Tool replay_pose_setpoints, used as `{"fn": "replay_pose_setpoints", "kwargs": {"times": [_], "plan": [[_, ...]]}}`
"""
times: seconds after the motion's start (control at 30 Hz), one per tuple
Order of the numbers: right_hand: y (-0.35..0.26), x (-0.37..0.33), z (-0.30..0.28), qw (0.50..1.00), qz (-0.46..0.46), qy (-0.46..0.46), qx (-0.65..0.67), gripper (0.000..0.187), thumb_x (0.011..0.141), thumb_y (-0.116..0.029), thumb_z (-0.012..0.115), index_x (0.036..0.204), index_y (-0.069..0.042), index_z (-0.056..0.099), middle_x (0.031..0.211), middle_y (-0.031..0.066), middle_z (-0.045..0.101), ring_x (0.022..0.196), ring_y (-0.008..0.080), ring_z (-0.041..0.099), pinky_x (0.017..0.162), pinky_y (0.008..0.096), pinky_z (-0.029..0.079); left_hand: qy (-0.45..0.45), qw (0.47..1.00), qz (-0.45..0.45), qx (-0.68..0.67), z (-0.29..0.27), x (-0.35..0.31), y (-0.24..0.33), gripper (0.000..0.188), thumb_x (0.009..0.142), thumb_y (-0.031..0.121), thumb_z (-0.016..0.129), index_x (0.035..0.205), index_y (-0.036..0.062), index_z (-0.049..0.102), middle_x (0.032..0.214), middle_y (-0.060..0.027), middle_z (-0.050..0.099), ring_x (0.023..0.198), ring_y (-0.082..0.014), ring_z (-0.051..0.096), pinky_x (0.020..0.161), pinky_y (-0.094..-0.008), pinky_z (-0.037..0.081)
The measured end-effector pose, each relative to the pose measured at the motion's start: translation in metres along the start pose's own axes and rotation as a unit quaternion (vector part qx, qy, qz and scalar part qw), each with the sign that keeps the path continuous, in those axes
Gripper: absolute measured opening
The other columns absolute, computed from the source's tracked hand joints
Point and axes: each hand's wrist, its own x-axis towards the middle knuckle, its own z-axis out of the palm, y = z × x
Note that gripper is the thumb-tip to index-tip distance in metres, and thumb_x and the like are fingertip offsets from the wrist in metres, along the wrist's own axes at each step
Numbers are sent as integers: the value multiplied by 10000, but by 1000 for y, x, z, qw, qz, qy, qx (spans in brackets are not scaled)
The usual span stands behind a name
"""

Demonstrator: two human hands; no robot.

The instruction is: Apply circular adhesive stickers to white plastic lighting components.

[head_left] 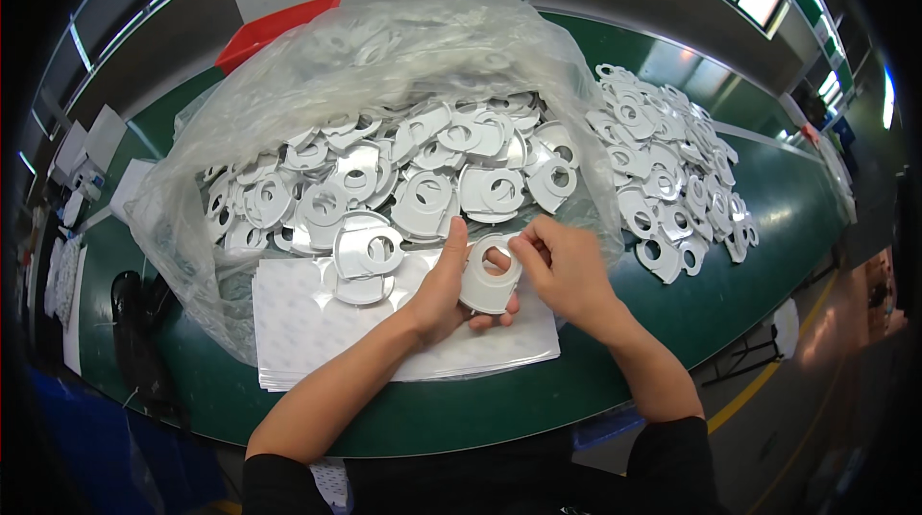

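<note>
Hands: two | white disc (488, 277): one (held by both) | bag (384, 63): one

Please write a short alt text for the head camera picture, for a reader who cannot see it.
Two bare hands, left hand and right hand, hold one flat white plastic part with a round hole over a stack of white sheets. Behind is a clear plastic bag full of such parts, with a loose pile at right on the green table.

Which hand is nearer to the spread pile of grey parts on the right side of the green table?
Right. The right hand is just left of the pile, pinching the held grey part. The left hand is farther left, supporting that part.
</note>
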Motion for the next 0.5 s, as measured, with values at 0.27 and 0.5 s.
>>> {"fn": "replay_pose_setpoints", "kwargs": {"times": [0.27, 0.5], "plan": [[19, 9, 8, 998, -1, -11, 66, 209, 857, -184, 612, 747, -16, 554, 608, 68, 556, 508, 175, 519, 468, 307, 385, 0, 1000, 1, 13, 1, -4, 6, 718, 888, 692, 168, 1113, 78, 463, 843, -151, 608, 729, -230, 610, 504, -261, 441], [61, 31, -63, 791, 142, 239, 545, 197, 934, -266, 541, 993, -85, 592, 899, -5, 594, 683, 40, 493, 563, 173, 406, 71, 775, 156, 608, 9, -58, 81, 572, 827, 279, 675, 1274, 15, 435, 1124, -116, 585, 1053, -215, 542, 791, -324, 478]]}}
